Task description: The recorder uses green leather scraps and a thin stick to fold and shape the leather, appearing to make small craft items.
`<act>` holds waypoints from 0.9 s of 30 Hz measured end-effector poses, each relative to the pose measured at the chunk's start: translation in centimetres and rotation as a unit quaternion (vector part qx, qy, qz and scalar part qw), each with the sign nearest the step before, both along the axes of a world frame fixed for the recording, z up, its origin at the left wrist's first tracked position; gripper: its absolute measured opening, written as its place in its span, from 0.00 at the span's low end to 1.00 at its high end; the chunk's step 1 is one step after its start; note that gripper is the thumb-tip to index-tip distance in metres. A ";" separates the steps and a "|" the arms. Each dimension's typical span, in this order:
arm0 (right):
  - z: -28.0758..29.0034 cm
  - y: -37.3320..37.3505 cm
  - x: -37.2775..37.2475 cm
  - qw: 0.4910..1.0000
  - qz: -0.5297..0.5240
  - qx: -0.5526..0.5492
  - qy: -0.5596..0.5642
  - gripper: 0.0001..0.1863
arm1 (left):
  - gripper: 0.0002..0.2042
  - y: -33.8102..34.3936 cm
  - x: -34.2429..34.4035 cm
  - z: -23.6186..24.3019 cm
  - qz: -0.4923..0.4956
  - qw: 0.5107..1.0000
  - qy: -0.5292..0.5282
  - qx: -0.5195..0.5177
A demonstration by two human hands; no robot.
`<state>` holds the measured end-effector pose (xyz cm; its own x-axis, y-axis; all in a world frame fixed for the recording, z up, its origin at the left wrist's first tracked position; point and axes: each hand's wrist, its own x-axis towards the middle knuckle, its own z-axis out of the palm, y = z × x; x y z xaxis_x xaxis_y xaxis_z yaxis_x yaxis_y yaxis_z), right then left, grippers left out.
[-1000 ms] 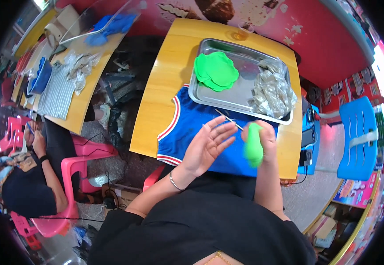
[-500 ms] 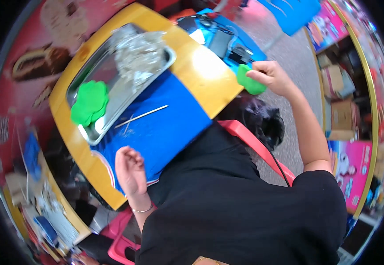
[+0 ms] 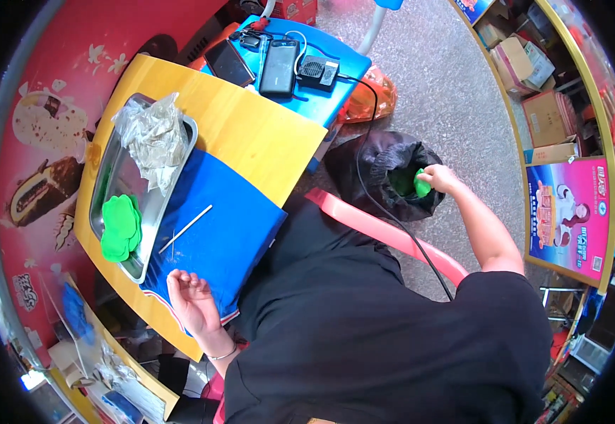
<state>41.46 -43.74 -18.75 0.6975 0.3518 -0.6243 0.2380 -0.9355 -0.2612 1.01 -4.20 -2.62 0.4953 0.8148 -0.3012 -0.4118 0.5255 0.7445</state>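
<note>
My right hand [image 3: 440,179] pinches a green soft, flat-looking piece [image 3: 421,184] at the mouth of a black plastic bag [image 3: 371,166] that stands on the floor. Part of the piece is hidden by the fingers. My left hand [image 3: 193,304] rests above the near edge of a blue cloth [image 3: 233,212], palm up, fingers loosely bent and holding nothing. A thin wooden stick [image 3: 187,228] lies on the cloth. Beside it a metal tray [image 3: 153,244] bears several green scalloped pieces [image 3: 121,227], stacked together, and a crumpled clear plastic bag [image 3: 155,145].
The cloth and tray lie on a yellow wooden table [image 3: 251,127]. A blue stool [image 3: 321,42] carries a power bank [image 3: 279,67], a phone [image 3: 230,63] and a small black device [image 3: 318,73]. Its cable hangs past the bag and over the pink chair [image 3: 385,233]. Shelves with boxes [image 3: 551,116] stand at right.
My right hand has moved down from beside the table corner to the black bag's mouth, still with the green piece. The view has shifted; my left hand stays near the cloth.
</note>
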 end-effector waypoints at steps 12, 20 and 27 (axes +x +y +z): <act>-11.9 2.3 0.0 1.000 -0.025 -0.016 -0.007 0.15 | 0.08 -0.8 0.7 0.5 0.017 0.999 0.035 0.009; -24.5 0.7 2.0 0.999 -0.004 0.028 -0.020 0.22 | 0.08 -0.9 1.5 0.7 0.024 0.999 0.044 0.007; -27.7 1.6 -1.1 0.996 -0.062 0.042 0.054 0.22 | 0.09 -1.1 1.3 0.7 0.039 0.998 0.047 0.011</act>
